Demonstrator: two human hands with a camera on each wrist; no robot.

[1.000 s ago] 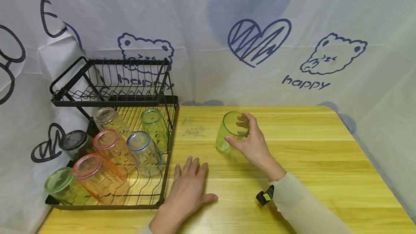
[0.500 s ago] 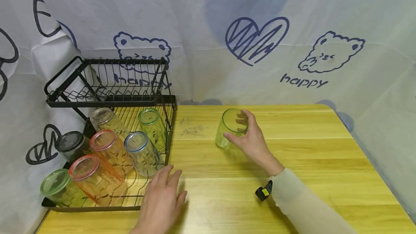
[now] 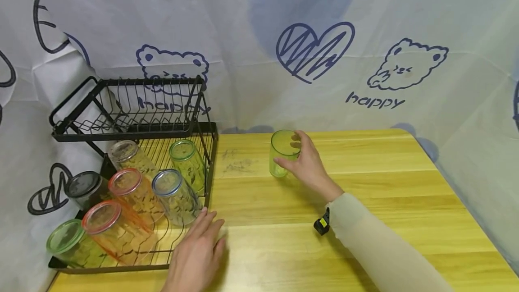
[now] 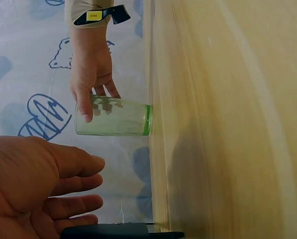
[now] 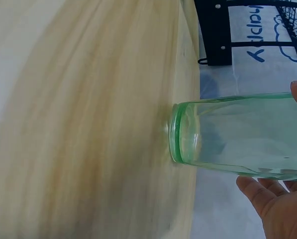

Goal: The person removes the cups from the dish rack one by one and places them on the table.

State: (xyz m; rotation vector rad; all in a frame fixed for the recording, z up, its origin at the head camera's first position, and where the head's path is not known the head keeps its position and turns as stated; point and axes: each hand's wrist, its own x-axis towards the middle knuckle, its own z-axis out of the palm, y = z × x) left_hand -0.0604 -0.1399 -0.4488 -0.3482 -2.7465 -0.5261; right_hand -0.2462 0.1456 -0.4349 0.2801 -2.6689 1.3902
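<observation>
We watch left hand slide from mid-table toward lower left of frame, now beside front corner of black dish rack, near blue-rimmed glass; so reach looks headed for rack. Fingers straight, relaxed, holding nothing. Right hand stays curled round green glass, upright on yellow wooden table, centre frame, base touching wood, now slightly farther back

Bright even light, soft shadows, wrist views motion-blurred
</observation>
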